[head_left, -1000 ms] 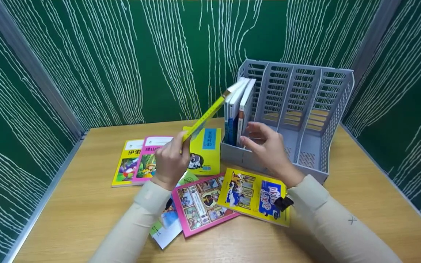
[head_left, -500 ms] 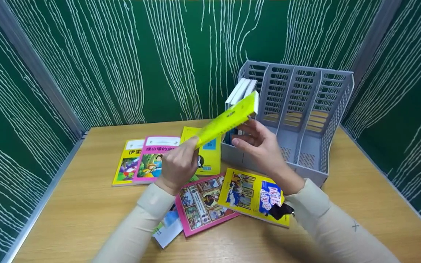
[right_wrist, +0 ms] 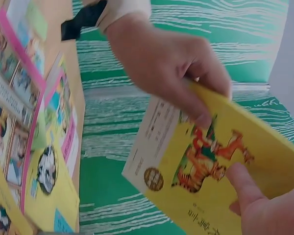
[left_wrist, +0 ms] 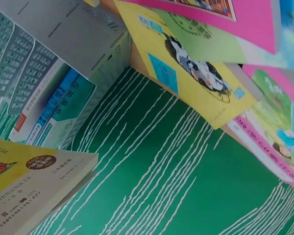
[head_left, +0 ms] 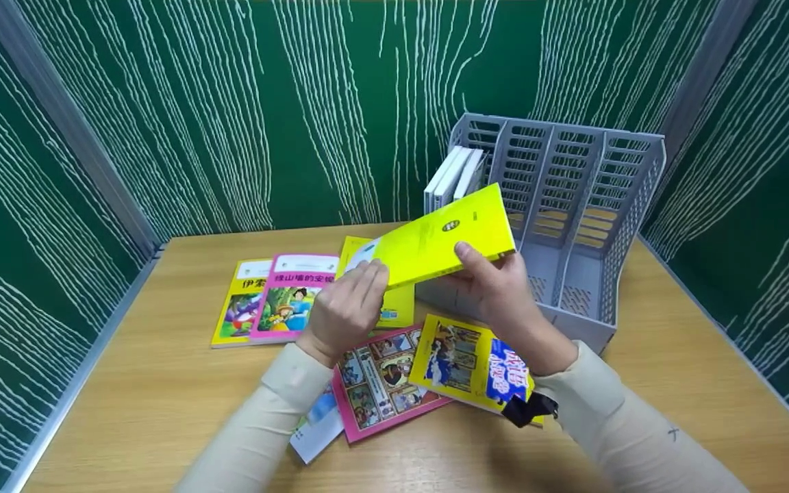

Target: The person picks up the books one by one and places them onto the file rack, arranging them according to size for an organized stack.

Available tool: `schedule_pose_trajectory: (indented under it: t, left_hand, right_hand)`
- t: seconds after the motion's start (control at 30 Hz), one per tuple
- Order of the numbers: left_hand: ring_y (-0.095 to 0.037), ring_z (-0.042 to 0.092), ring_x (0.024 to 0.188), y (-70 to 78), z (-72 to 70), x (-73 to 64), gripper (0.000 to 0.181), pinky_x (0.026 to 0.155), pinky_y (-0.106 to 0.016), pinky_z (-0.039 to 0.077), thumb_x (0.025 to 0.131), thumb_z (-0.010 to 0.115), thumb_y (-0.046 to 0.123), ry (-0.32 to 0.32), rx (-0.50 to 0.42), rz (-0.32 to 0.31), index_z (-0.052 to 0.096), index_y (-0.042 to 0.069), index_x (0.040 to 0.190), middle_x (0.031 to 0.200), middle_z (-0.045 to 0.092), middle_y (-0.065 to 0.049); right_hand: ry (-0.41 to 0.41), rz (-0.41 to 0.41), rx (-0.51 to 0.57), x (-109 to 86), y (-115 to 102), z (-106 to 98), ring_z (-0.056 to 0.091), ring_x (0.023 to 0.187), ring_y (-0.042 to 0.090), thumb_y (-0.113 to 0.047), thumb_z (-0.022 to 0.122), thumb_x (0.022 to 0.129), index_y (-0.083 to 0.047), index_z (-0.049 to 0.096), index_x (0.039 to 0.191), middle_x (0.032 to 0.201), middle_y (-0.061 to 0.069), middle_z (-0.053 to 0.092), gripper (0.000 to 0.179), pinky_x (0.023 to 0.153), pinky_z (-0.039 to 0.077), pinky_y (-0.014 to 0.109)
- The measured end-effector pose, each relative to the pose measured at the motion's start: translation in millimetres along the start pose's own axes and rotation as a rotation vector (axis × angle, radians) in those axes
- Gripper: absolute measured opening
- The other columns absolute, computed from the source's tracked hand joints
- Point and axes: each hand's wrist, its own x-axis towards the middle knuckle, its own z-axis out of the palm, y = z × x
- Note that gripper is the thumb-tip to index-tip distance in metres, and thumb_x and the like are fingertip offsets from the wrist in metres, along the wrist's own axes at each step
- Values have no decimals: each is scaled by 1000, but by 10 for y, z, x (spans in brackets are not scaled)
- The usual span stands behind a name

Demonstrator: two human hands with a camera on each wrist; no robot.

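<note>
A yellow paperback book (head_left: 439, 233) is held in the air in front of the grey file rack (head_left: 576, 325), tilted with its plain yellow side up. My left hand (head_left: 346, 311) grips its near left end. At the opposite end my right hand (head_left: 504, 291) pinches it, thumb on the upper face and fingers beneath. The right wrist view shows the book's other cover (right_wrist: 201, 161), with tigers drawn on it, and both hands on it. In the left wrist view a corner of the book (left_wrist: 39, 178) appears, but no hand.
White-edged books (head_left: 453, 174) stand upright in the rack's leftmost slot. On the wooden table (head_left: 134, 383) lie a pink-bordered book (head_left: 391, 373), a yellow book (head_left: 453, 359), a pink book (head_left: 292, 301) and others, partly overlapping. Green walls (head_left: 326, 103) enclose the table.
The yellow book has swung right and turned from nearly edge-on to show its flat side. My right hand has left the books in the rack and taken hold of the book's right end.
</note>
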Motion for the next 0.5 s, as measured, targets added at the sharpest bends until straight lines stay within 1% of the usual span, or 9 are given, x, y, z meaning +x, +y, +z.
schedule_pose_trajectory:
  t: [0.1,0.2,0.27,0.37,0.5]
  left_hand:
    - [-26,83,99,4,-8,-13,25,80,-31,67,105,75,24,-9,15,31,70,2,114,109,84,-11]
    - [-26,83,101,16,-13,3,25,82,-31,67,103,76,24,-7,18,30,70,3,114,110,84,-10]
    - [-26,83,103,30,-14,20,24,84,-32,66,102,78,24,-2,11,16,70,4,114,111,84,-9]
    - [-26,82,105,56,-7,42,25,87,-32,66,101,80,23,6,-9,-22,69,5,114,112,84,-8]
    - [-25,82,108,90,4,79,28,89,-31,66,98,84,24,4,-34,-77,70,6,115,113,84,-8]
  right_hand:
    - [19,24,38,-29,-29,7,75,127,25,-17,53,112,-8,43,153,139,11,68,43,104,62,38]
    - [30,33,36,-52,-49,7,75,126,26,-14,50,111,-9,45,152,139,10,69,41,103,63,40]
    - [38,32,26,-61,-62,4,75,127,27,-11,48,110,-9,46,152,139,11,68,42,103,63,40]
    - [55,19,30,-63,-75,-7,75,126,28,-9,47,109,-10,47,151,139,11,68,42,103,63,41]
    - [77,-27,27,-55,-87,-37,78,119,27,-5,49,106,-9,50,148,133,8,71,42,99,65,37]
